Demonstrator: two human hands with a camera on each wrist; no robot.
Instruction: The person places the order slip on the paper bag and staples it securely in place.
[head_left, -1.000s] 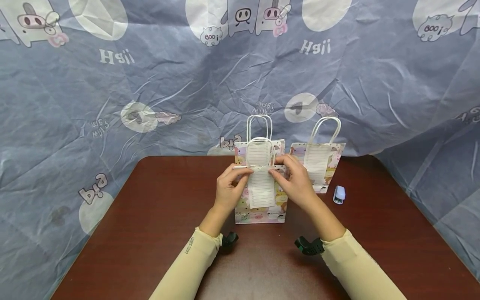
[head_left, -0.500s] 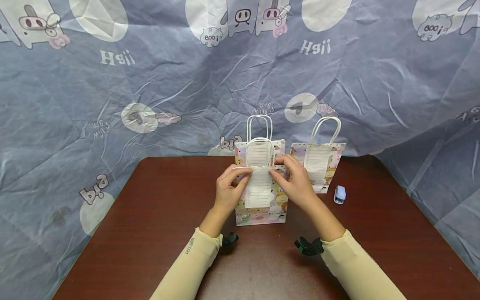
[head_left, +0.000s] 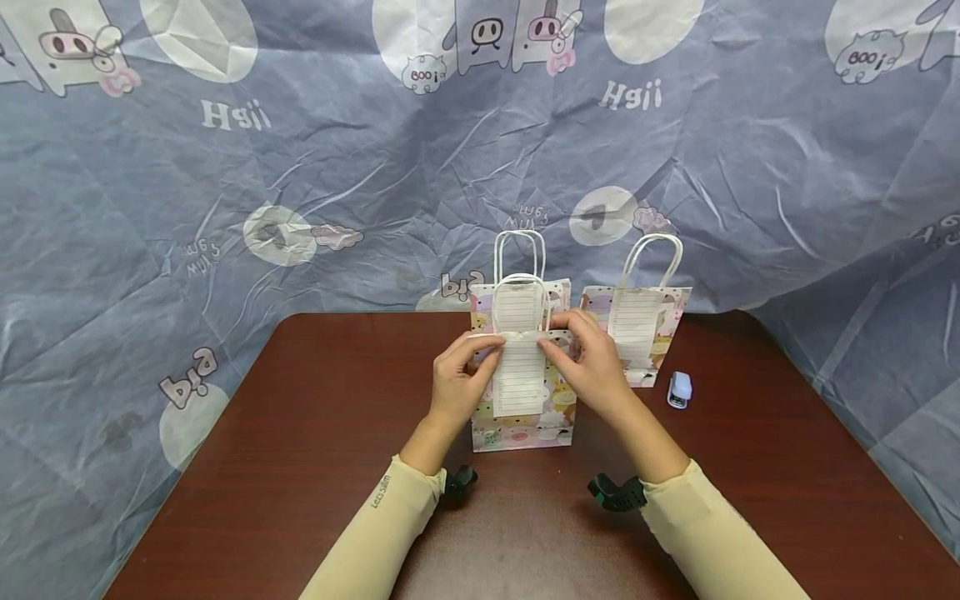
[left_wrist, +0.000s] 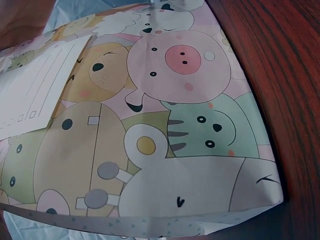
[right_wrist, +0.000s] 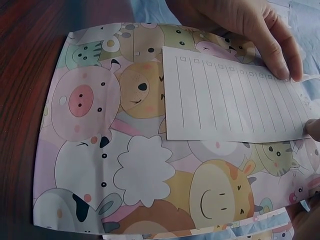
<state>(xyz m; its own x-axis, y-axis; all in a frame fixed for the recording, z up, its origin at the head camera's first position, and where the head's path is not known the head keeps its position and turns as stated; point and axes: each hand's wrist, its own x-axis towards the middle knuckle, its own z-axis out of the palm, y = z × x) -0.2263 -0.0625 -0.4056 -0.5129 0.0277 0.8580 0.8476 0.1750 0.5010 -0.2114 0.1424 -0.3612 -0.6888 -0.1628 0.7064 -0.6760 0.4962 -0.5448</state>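
A paper gift bag (head_left: 558, 404) printed with cartoon animals stands upright at the middle of the table, its white handles up. Against its front hangs a lined paper slip (head_left: 519, 383) with small checkboxes. My left hand (head_left: 459, 379) pinches the slip's top left corner and the bag's rim between thumb and fingers. At the top right corner my right hand (head_left: 592, 358) does the same, its thumb on the slip and its fingers behind the rim. In the right wrist view the slip (right_wrist: 225, 100) lies flat on the animal print, its lower end loose.
Behind the held bag stands another animal-print bag (head_left: 558, 293) with a slip on it. A third bag (head_left: 663, 329), also with a slip, stands to the right. A small light-blue stapler (head_left: 679, 389) lies on the brown table (head_left: 360, 400). A printed grey-blue cloth (head_left: 337, 167) hangs behind.
The slip's lower end swung left, then slightly back right. The bag's bottom edge tilted slightly. Both hands keep their grip in nearly the same place.
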